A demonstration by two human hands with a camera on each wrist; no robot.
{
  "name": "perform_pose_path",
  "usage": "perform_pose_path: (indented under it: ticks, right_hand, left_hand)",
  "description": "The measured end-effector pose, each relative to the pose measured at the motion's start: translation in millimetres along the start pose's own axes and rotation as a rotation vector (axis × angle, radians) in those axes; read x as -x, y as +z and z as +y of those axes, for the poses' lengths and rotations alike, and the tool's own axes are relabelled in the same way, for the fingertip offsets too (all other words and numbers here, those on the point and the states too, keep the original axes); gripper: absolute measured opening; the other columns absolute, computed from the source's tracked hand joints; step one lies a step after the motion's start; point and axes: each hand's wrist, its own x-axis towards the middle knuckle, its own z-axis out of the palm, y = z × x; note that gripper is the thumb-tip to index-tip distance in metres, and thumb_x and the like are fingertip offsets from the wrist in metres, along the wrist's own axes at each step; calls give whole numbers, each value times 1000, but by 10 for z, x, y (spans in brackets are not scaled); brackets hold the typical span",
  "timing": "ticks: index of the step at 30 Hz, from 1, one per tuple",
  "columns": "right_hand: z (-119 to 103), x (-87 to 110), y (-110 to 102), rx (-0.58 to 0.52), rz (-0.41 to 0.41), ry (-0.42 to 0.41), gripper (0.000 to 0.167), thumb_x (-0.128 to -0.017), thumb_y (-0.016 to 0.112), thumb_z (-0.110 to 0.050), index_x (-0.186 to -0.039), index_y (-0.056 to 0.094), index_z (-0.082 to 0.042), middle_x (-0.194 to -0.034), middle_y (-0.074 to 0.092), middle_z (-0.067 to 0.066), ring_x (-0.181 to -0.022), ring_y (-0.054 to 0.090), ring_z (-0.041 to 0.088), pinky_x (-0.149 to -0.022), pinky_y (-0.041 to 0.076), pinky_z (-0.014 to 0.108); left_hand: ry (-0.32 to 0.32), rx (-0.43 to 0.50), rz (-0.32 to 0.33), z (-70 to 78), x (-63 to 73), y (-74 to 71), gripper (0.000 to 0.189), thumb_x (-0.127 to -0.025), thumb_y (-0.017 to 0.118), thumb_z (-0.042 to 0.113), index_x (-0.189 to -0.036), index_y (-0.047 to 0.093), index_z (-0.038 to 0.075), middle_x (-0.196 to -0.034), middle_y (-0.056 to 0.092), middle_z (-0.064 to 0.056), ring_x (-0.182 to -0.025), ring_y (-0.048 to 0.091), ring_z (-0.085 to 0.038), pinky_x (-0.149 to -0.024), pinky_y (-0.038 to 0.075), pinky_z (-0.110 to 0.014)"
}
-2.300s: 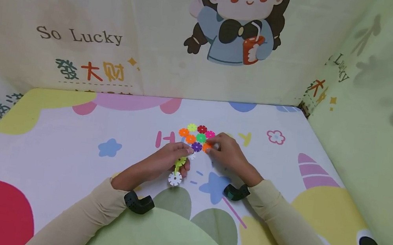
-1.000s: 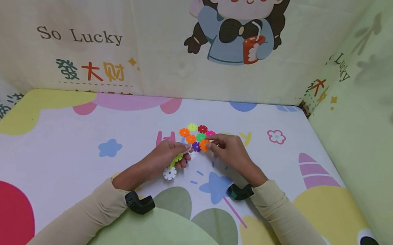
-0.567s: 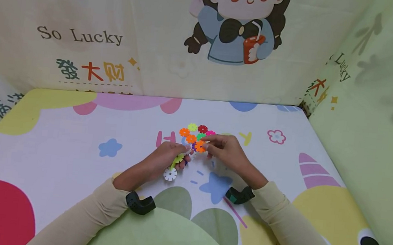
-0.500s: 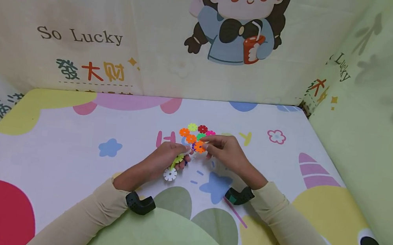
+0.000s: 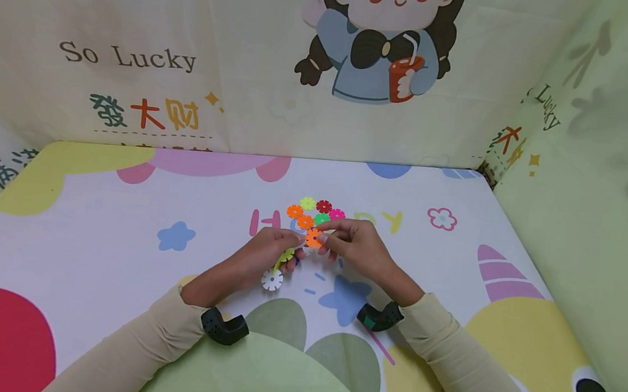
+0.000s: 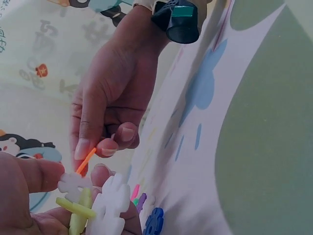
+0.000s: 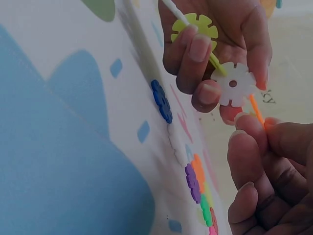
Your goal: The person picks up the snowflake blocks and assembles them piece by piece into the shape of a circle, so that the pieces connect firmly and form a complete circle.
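My left hand (image 5: 257, 253) holds a short chain of slotted snowflake discs: white (image 7: 229, 93), yellow-green (image 5: 285, 254), and a white one (image 5: 272, 280) hanging lowest. Between thumb and fingers my right hand (image 5: 363, 245) pinches an orange snowflake disc (image 5: 314, 237). In the right wrist view the edge of this orange disc (image 7: 256, 108) meets the rim of the chain's upper white disc; how deep it sits in a slot I cannot tell. Fingers of the left hand curl around the yellow-green pieces and partly hide them.
Just beyond the hands, loose discs lie flat on the patterned tabletop (image 5: 116, 246): yellow (image 5: 307, 203), red (image 5: 324, 206), pink (image 5: 337, 214), green (image 5: 322, 219) and orange (image 5: 295, 211). Purple (image 7: 192, 183) and blue (image 7: 161, 101) ones lie nearer. A printed cloth wall (image 5: 254, 108) stands behind.
My right hand has picked up the orange disc from the cluster and brought it left and nearer, to the chain's white disc. The left hand has shifted slightly left, still holding the chain.
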Motion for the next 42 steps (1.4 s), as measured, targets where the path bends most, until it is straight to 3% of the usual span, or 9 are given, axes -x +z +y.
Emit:
perform_pose_path:
  ticks: [7, 16, 24, 30, 37, 42]
  right_hand:
    - [13, 4, 8, -13, -11, -19, 21, -91, 69, -7, -110, 70, 1, -73, 69, 15, -59, 63, 24, -56, 50, 28]
    - [-53, 45, -26, -27, -77, 8, 26, -93, 65, -7, -118, 68, 0, -82, 70, 15, -68, 64, 29, -55, 43, 24]
    - [-17, 40, 5, -52, -106, -37, 26, -93, 65, -4, -118, 67, 2, -81, 71, 8, -69, 65, 27, -59, 49, 26]
    - [-42, 48, 14, -54, -108, -48, 26, -92, 65, -3, -117, 67, 4, -80, 71, 8, -68, 66, 25, -57, 49, 28]
    - [-38, 37, 13, -19, -109, -26, 28, -92, 66, -7, -119, 67, 0, -81, 71, 12, -67, 66, 26, -53, 43, 24]
    - [-15, 18, -12, 19, -58, 15, 29, -94, 66, -13, -121, 67, -3, -81, 70, 11, -69, 65, 26, -57, 45, 26]
  left_hand:
    - [22, -5, -14, -10, -5, -4, 33, -101, 50, 23, -105, 63, -7, -88, 59, -15, -64, 53, -17, -66, 46, -26]
    - [94, -148, 20, -12, -2, -23, 33, -101, 54, 25, -93, 67, -5, -70, 54, -6, -65, 50, -17, -66, 43, -27]
    - [118, -228, 14, -26, 1, -44, 33, -101, 55, 28, -93, 69, -1, -67, 51, -4, -61, 45, -16, -58, 38, -25]
    - [117, -224, 20, -32, -2, -46, 32, -101, 55, 27, -93, 69, -1, -67, 51, -5, -61, 46, -16, -59, 39, -25]
    - [65, -224, 43, -23, -22, -39, 32, -101, 54, 27, -90, 69, 1, -69, 52, -6, -64, 49, -18, -64, 42, -29]
    - [35, -230, 80, -10, -43, -56, 32, -99, 56, 30, -90, 69, 2, -71, 56, -7, -64, 51, -18, -64, 44, -28]
